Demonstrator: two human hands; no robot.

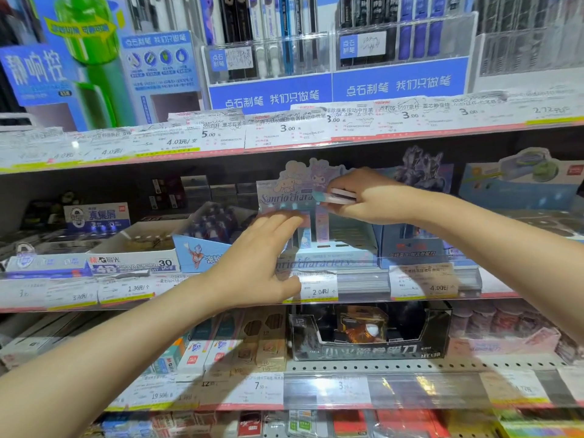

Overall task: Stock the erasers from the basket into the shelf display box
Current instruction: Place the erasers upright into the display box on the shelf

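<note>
Pastel cardboard display box (328, 248) with cartoon characters on its header card sits on the middle shelf (347, 289) of a stationery store rack, front edge against the clear price-tag rail. Right hand (373, 197) is up at the header card, fingers curled round a couple of slim pale pink-and-teal wrapped erasers (339, 196), held flat above the box's slots. Left hand (262, 260) is open, fingers straight and spread, fingertips lying on the box's left front part, thumb down by the 2.0 price label (319, 290). A few upright pastel erasers already stand in the box's back rows; front slots look unfilled.

Neighbours on same shelf: light blue carton (202, 251) with a hero figure just left of the box, white 4B eraser carton (132, 257) marked 30 pcs further left, blue carton (414, 248) just right. Upper shelf holds blue-fronted acrylic pen racks (335, 86). Lower shelf has a black sharpener carton (369, 339) and pencil packs. Price tags run along every shelf edge. Basket not in view.
</note>
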